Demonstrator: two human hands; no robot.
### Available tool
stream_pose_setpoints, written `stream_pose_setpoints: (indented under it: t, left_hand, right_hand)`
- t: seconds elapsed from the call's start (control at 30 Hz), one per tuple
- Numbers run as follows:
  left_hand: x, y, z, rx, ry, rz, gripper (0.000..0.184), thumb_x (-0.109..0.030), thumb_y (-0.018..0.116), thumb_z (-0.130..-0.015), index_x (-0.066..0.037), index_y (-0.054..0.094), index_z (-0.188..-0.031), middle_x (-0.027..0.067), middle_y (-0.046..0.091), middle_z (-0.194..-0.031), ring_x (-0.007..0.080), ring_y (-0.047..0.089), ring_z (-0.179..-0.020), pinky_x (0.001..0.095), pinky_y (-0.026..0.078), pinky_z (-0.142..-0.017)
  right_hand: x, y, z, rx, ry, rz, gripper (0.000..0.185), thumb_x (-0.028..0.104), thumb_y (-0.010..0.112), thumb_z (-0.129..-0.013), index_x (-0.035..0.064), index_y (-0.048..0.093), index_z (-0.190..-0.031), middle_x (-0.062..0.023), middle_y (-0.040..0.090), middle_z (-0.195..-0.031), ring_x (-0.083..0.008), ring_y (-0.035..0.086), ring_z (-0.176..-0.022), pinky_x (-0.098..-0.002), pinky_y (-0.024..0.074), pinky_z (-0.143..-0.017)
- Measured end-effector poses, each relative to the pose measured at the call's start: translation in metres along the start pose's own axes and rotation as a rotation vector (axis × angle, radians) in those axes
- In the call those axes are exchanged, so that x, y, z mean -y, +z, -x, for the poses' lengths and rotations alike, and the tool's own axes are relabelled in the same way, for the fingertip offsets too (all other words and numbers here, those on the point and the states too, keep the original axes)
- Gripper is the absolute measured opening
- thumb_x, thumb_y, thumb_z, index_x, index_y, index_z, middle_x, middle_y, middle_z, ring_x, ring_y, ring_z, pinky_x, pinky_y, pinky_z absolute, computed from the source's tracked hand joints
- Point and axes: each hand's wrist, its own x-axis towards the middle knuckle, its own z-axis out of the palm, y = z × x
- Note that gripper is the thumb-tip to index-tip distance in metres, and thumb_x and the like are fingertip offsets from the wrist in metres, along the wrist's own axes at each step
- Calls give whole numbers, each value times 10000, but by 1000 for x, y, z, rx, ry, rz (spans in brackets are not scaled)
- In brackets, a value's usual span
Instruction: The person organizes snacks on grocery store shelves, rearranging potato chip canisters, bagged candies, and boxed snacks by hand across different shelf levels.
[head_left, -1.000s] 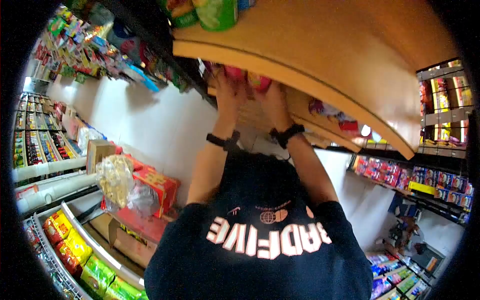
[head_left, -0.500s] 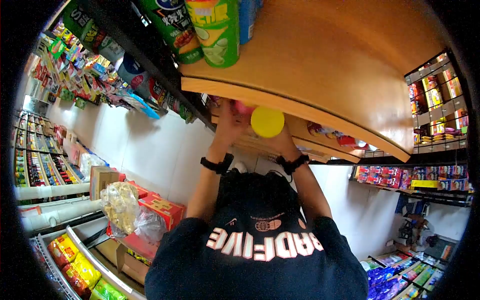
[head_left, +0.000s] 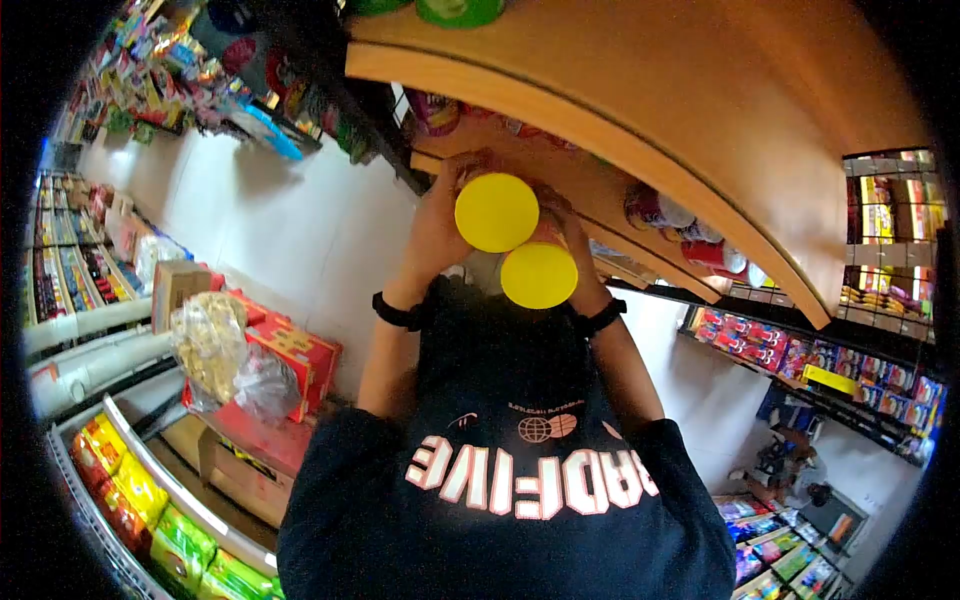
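Note:
Two canisters with round yellow lids are held up side by side, lids facing me, below the edge of a wooden shelf (head_left: 600, 120). My left hand (head_left: 436, 228) is wrapped around the side of the left canister (head_left: 497, 212). The right canister (head_left: 540, 276) sits slightly lower, and its lid overlaps the other one in view. Around its far side curls my right hand (head_left: 580, 245); most of those fingers are hidden. The canisters' printed sides are nearly out of sight behind the lids.
On a lower shelf behind my hands stand a purple canister (head_left: 434, 112) and several red ones (head_left: 715, 257). A red box (head_left: 300, 350) and a clear bag of yellowish food (head_left: 208, 335) are at the left. Snack bags (head_left: 140, 485) fill a rack at lower left.
A second yellow lid has come into view at my left hand. The right canister has moved down and closer to my body. The shelf sits higher in view.

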Motion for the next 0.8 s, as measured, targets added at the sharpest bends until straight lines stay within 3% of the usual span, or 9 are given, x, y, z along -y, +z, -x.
stream_pose_setpoints:
  t: [0.17, 0.2, 0.3, 0.43, 0.5, 0.57, 0.7, 0.73, 0.8]
  left_hand:
    - [-29, 6, 20, -83, 24, 189, 689, -177, 809, -731, -31, 437, -1293, 173, 580, -1252, 289, 580, -1149, 372, 464, -944]
    - [-34, 7, 24, -100, 37, 208, 700, -171, 816, -724, -29, 436, -1295, 164, 571, -1264, 282, 569, -1163, 365, 456, -956]
    - [-42, 10, 43, -137, 137, 54, 723, -167, 826, -711, -36, 446, -1312, 159, 550, -1282, 291, 569, -1151, 369, 453, -966]
    - [-46, 7, 73, -218, 252, 7, 719, -152, 830, -703, -45, 474, -1319, 159, 533, -1313, 281, 548, -1185, 376, 432, -1001]
    - [-39, 0, 99, -212, -443, 235, 858, -224, 894, -643, -90, 454, -1368, 63, 546, -1328, 223, 505, -1223, 408, 397, -1061]
    - [-58, 0, 91, -321, 8, 236, 828, -144, 879, -658, -53, 452, -1362, 101, 539, -1332, 254, 535, -1196, 419, 416, -1049]
    - [-182, -15, 21, -333, 376, 115, 773, -15, 853, -644, -28, 474, -1318, 119, 588, -1248, 242, 582, -1134, 397, 475, -988]
    - [-201, -21, 0, -339, 436, 87, 686, 18, 822, -674, -25, 493, -1275, 111, 615, -1193, 233, 613, -1077, 365, 517, -923]
    - [-226, -23, -36, -366, 320, 101, 592, -36, 810, -726, -17, 488, -1222, 103, 649, -1112, 202, 651, -990, 330, 546, -850]
  right_hand:
    - [25, -13, 14, 10, 166, -566, 752, 188, 806, -738, 27, 421, -1364, -180, 459, -1389, -305, 464, -1280, -410, 401, -1051]
    - [20, -20, 25, 1, -212, -52, 694, 186, 763, -782, 30, 423, -1366, -177, 465, -1392, -302, 481, -1266, -392, 409, -1044]
    - [8, -33, 48, 176, 120, -166, 645, 185, 731, -816, 35, 427, -1365, -177, 469, -1394, -297, 499, -1250, -393, 415, -1036]
    - [39, -56, 54, 123, -139, -41, 652, 218, 773, -783, 64, 471, -1339, -154, 520, -1345, -293, 508, -1232, -418, 415, -1027]
    - [77, -70, 58, 130, -160, 8, 629, 211, 788, -767, 69, 505, -1310, -147, 531, -1331, -287, 510, -1225, -417, 407, -1030]
    - [119, -88, 52, 127, -199, 111, 605, 204, 802, -750, 74, 539, -1280, -140, 542, -1316, -281, 513, -1217, -417, 398, -1033]
    - [178, -125, 36, 32, -446, 539, 460, 139, 821, -718, 57, 635, -1131, -104, 592, -1249, -219, 544, -1177, -397, 417, -1006]
    - [184, -152, 32, 248, -284, 54, 469, 106, 824, -721, 42, 624, -1139, -98, 604, -1225, -191, 561, -1149, -379, 452, -973]
    - [212, -131, 2, -164, -185, -149, 601, 97, 815, -742, 31, 495, -1247, -95, 595, -1201, -171, 570, -1118, -343, 478, -942]
